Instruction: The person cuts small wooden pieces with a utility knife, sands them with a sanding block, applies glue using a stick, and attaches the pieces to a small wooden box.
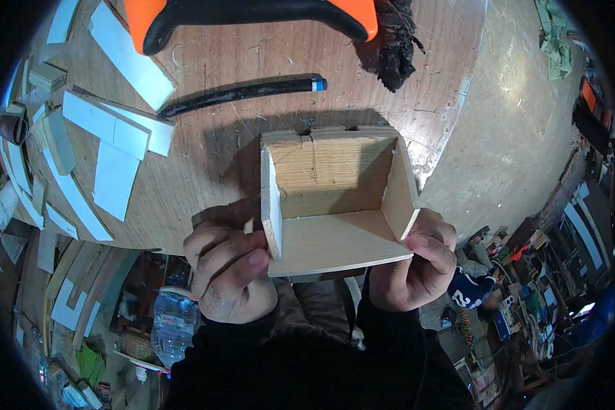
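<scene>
A small wooden box [338,236] with an open top and an open near side is held between my hands at the near edge of the table. Its bottom, far wall and two side walls show. My left hand [231,270] is closed on the near left corner, thumb and fingers pinching the panel there. On the opposite corner, my right hand [420,263] grips the right wall, its fingers curled. A dark pencil-like stick [242,94] with a blue end lies on the table beyond the box.
The wooden table [205,181] carries several white-faced board offcuts [119,171] at left. An orange and black tool handle [253,12] lies at the far edge beside a black frayed brush-like bundle [395,48]. Below left stands a clear plastic bottle [174,324]; clutter fills the floor at right.
</scene>
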